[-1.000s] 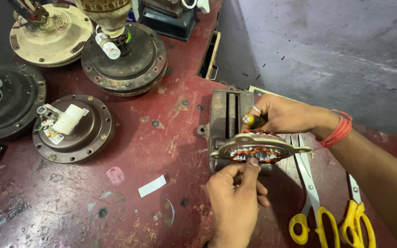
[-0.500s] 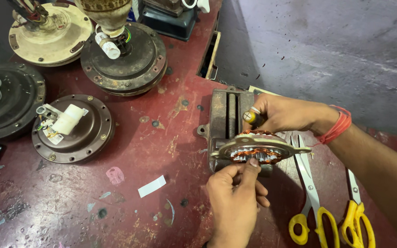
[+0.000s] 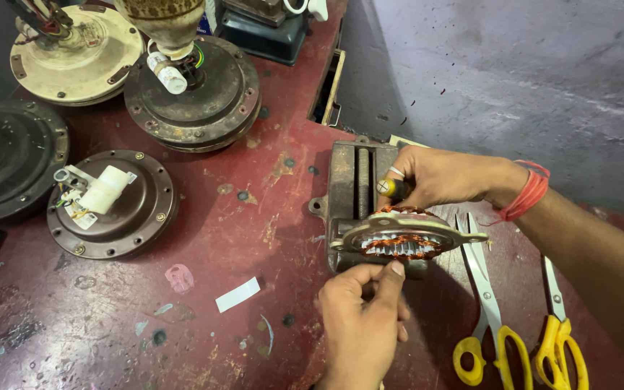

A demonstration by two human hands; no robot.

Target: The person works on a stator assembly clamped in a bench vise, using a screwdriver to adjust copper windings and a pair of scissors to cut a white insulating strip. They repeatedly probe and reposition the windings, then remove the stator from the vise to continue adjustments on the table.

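Stator [image 3: 402,242] with copper windings sits clamped in the small vise [image 3: 359,191] at centre frame on the red bench [image 3: 254,224]. Left hand [image 3: 362,318] pinches its near rim; right hand [image 3: 435,177] grips a yellow-tipped tool [image 3: 390,188]. Best to brace the rim firmly and spare the windings.

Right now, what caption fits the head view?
Left hand steadies a copper-wound motor stator on a bench vise; right hand works it with a tool.

The left hand [image 3: 361,318] is raised from below with thumb and fingers pinched, while the right hand [image 3: 435,177], reaching from the right, is curled closed.
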